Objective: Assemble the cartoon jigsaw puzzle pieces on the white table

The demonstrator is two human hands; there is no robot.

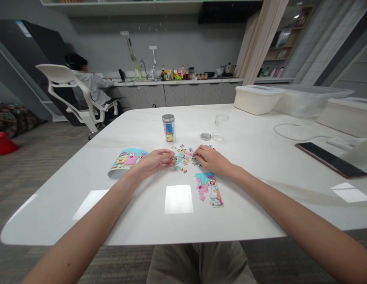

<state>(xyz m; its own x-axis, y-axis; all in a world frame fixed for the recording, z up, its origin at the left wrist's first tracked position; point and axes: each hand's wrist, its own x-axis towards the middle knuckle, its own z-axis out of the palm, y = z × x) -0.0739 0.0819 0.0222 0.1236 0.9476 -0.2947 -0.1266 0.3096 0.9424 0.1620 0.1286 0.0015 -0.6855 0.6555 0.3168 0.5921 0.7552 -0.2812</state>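
Note:
A loose pile of small jigsaw puzzle pieces [185, 155] lies between my two hands. My left hand [156, 161] is at the pile's left edge, its thumb and fingertips closed on what looks like a puzzle piece [173, 158]. Over the right side, my right hand [212, 158] has bent fingers touching the pieces, with thumb and forefinger apart; its palm side is hidden. Nearer to me is a partly joined puzzle [212, 188] with pink and brown cartoon figures. A curled picture sheet [128, 158] with cartoon figures lies left of my left hand, partly behind it.
Behind the pile stand a lidded jar [168, 129], a clear open jar [220, 128] and a metal lid [205, 136]. At right are a phone [331, 158], a white cable [289, 136] and storage boxes [258, 100]. A person sits in a white chair [79, 98] at back left.

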